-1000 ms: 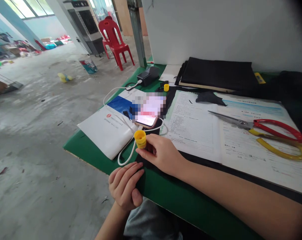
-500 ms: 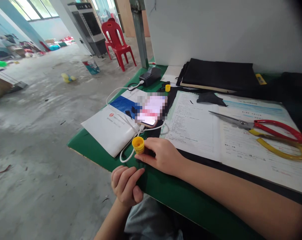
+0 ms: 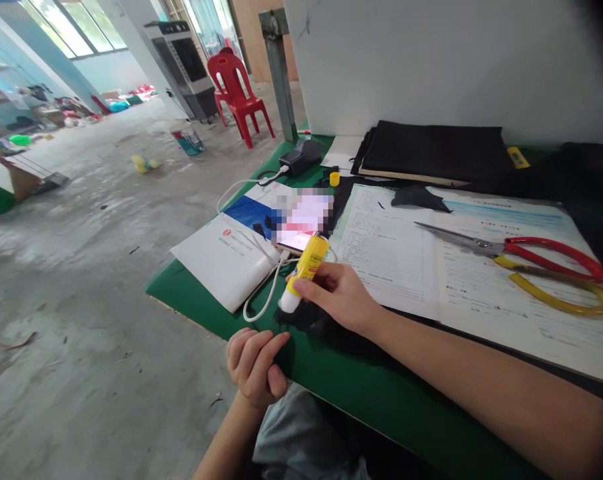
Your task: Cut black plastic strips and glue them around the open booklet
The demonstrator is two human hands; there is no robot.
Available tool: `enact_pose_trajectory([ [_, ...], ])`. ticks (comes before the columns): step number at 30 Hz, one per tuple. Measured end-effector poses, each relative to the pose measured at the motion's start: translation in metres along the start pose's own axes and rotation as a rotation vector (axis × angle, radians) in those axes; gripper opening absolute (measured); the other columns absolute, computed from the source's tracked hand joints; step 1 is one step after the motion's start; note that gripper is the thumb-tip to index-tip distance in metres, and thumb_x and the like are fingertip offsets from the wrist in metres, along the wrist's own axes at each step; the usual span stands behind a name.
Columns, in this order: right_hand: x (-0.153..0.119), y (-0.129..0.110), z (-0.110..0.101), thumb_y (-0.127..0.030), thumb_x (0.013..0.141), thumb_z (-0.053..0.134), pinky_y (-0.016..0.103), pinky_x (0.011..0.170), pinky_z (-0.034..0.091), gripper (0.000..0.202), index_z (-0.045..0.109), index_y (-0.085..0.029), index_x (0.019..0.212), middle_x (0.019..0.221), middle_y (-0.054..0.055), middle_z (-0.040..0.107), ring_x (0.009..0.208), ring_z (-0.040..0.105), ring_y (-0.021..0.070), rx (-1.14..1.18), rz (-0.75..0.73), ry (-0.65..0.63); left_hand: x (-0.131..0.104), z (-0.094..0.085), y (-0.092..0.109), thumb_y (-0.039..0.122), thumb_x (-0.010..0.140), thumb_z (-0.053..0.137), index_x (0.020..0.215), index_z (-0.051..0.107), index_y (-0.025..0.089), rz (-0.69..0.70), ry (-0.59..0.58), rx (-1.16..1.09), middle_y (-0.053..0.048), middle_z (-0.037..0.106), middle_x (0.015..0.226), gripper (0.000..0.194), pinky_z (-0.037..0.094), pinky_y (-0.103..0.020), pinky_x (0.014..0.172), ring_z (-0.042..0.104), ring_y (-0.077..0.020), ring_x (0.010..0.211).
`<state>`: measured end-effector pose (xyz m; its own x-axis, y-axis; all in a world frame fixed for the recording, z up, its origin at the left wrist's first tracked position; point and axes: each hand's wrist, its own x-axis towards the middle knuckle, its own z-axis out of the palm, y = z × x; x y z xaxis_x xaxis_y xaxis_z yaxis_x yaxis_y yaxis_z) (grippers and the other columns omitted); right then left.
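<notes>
My right hand grips a yellow glue stick between thumb and fingers, tilted, with its white end low over the green table. A dark scrap shows beneath that end. At the table's front edge my left hand is curled with its fingers bent; what they hold, if anything, is hidden. A small yellow cap sits beyond the lit phone. White cables run beside the glue stick.
Scissors with red and yellow handles lie on printed sheets to the right. Folded black cloth is behind them. A white booklet and a black adapter are at the left.
My right hand has lifted and turned the glue stick, so its side and white end now show. My left hand has barely moved. The view has shifted slightly.
</notes>
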<state>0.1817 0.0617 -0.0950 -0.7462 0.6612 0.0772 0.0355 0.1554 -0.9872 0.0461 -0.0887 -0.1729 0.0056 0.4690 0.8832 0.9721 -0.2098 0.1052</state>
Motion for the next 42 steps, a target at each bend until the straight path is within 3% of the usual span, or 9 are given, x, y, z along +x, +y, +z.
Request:
enact_pose_trajectory([
  [4,-0.004,0.000,-0.004,-0.056,0.081,0.061,0.026,0.052,0.036,0.038,0.067,-0.019,0.089,0.070,-0.001,0.060,0.056,0.044,0.0102,-0.113,-0.064,0.186,0.001,0.000,0.000,0.022,0.091,0.035,0.094,0.070,0.016,0.000,0.000,-0.008,-0.010,0.064,0.083,0.035,0.048,-0.039,0.072,0.058,-0.0226,0.080],
  [8,-0.003,0.001,-0.004,-0.048,0.083,0.060,0.027,0.055,0.037,0.029,0.063,-0.020,0.087,0.067,-0.002,0.058,0.057,0.047,0.0107,-0.268,-0.112,0.216,0.001,0.001,0.001,0.023,0.092,0.034,0.097,0.069,0.016,-0.013,-0.009,-0.036,-0.010,0.067,0.086,0.036,0.050,-0.040,0.075,0.062,-0.0236,0.085],
  [14,-0.001,-0.002,0.000,-0.041,0.087,0.056,0.029,0.060,0.033,0.028,0.048,-0.020,0.070,0.064,-0.003,0.054,0.058,0.046,0.0110,-0.531,-0.254,0.057,-0.001,0.001,0.000,0.023,0.091,0.034,0.097,0.069,0.015,-0.014,-0.025,-0.052,-0.010,0.068,0.085,0.036,0.050,-0.041,0.075,0.064,-0.0242,0.087],
  [18,-0.002,-0.005,0.002,-0.040,0.091,0.052,0.031,0.068,0.034,0.026,0.050,-0.019,0.076,0.072,0.000,0.058,0.066,0.047,0.0135,-0.660,-0.366,-0.021,-0.002,0.000,-0.001,0.023,0.091,0.034,0.095,0.069,0.016,-0.010,-0.035,-0.043,-0.010,0.068,0.084,0.036,0.050,-0.040,0.074,0.063,-0.0235,0.085],
  [26,-0.002,-0.003,0.005,-0.039,0.087,0.060,0.030,0.069,0.035,0.024,0.053,-0.019,0.076,0.069,-0.004,0.057,0.061,0.046,0.0099,-0.505,-0.346,-0.131,-0.004,0.001,-0.003,0.022,0.089,0.037,0.095,0.070,0.016,-0.003,-0.019,-0.025,-0.010,0.068,0.083,0.034,0.050,-0.041,0.073,0.061,-0.0237,0.081],
  [30,-0.005,-0.005,0.002,-0.046,0.082,0.064,0.026,0.059,0.037,0.028,0.060,-0.018,0.078,0.068,-0.003,0.059,0.060,0.050,0.0098,-0.267,-0.143,-0.194,-0.005,0.001,-0.003,0.023,0.090,0.036,0.096,0.069,0.016,-0.003,-0.025,-0.026,-0.010,0.067,0.084,0.034,0.049,-0.041,0.074,0.060,-0.0237,0.081],
  [34,-0.006,-0.007,-0.005,-0.055,0.081,0.061,0.026,0.055,0.038,0.037,0.064,-0.018,0.088,0.075,0.000,0.061,0.061,0.050,0.0105,-0.031,-0.021,-0.011,-0.004,0.001,-0.002,0.024,0.091,0.036,0.094,0.070,0.016,-0.009,-0.014,-0.022,-0.010,0.067,0.083,0.035,0.049,-0.040,0.073,0.060,-0.0238,0.081],
  [38,-0.003,-0.002,-0.008,-0.053,0.081,0.061,0.026,0.053,0.037,0.033,0.061,-0.020,0.084,0.069,-0.003,0.056,0.058,0.047,0.0100,-0.064,-0.026,0.201,-0.003,0.002,-0.001,0.024,0.092,0.035,0.092,0.070,0.015,-0.010,-0.005,-0.021,-0.011,0.067,0.082,0.036,0.049,-0.040,0.072,0.060,-0.0240,0.081],
  [42,-0.003,0.002,-0.006,-0.046,0.082,0.061,0.025,0.052,0.035,0.026,0.057,-0.021,0.079,0.063,-0.005,0.051,0.057,0.046,0.0096,-0.206,-0.067,0.137,-0.003,0.002,-0.001,0.024,0.092,0.035,0.090,0.070,0.015,-0.010,-0.009,-0.021,-0.011,0.067,0.081,0.036,0.049,-0.040,0.072,0.060,-0.0242,0.081],
])
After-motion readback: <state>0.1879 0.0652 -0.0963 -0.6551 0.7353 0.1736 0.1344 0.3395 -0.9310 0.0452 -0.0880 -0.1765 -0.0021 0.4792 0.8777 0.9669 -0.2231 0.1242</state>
